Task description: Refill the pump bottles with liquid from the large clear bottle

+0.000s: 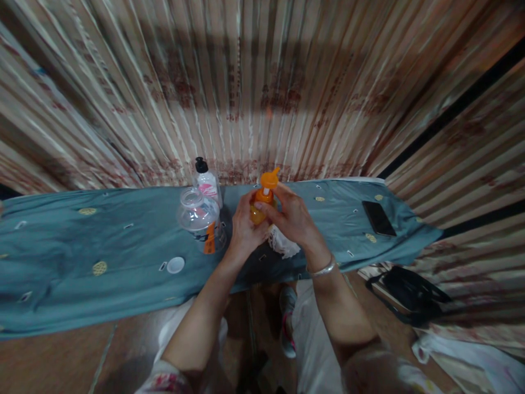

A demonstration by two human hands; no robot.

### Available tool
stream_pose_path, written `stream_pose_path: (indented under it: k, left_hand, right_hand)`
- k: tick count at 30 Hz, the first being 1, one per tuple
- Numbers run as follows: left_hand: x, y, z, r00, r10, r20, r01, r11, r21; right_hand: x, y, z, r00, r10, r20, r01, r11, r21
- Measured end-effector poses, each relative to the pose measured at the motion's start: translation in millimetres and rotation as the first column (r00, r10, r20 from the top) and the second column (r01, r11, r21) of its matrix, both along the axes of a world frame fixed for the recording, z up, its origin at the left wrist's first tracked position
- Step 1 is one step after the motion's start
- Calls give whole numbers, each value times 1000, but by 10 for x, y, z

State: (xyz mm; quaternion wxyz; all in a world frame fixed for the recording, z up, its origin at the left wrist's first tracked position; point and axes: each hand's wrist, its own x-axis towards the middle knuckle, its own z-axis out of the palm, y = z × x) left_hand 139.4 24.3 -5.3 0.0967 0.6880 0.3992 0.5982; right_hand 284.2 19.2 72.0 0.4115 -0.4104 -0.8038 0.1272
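Note:
An orange pump bottle with yellow-orange contents stands between my two hands, its orange pump head pointing up and to the right. My left hand is wrapped round the bottle's left side. From the right, my right hand grips it near the collar, with the thumb across the front. Below the right hand lies a crumpled white tissue or plastic piece. To the left stands a clear, wide plastic bottle without a cap, bearing an orange and dark label. The pump bottle's base is hidden by my hands.
Behind the clear bottle is a bottle with a black pump top. A white round cap lies on the teal cloth. A black phone rests at the right. Pleated curtains hang behind; a black bag sits low right.

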Motion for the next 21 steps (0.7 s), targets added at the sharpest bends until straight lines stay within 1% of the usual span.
stream_pose_path:
  k: [3, 8, 14, 17, 21]
  left_hand:
    - [1, 4, -7, 1000, 2, 9, -2, 1000, -3]
    - [0, 25, -28, 999, -12, 41, 12, 1000, 3]
    - [13, 46, -51, 997, -23, 72, 24, 1000, -8]
    - [8, 47, -39, 996, -24, 81, 26, 999, -20]
    - [-13, 22, 12, 996, -14, 84, 18, 999, -45]
  right_hand:
    - [-33, 12, -35, 1000, -25, -18, 25, 1000, 14]
    - [-101, 12, -90, 994, -106, -37, 108, 993, 54]
    - [-169, -18, -130, 983, -181, -12, 181, 974, 136]
    - [-198, -14, -164, 978, -206, -11, 205, 963, 177]
    - [-226, -7, -204, 976, -215, -13, 213, 954, 209]
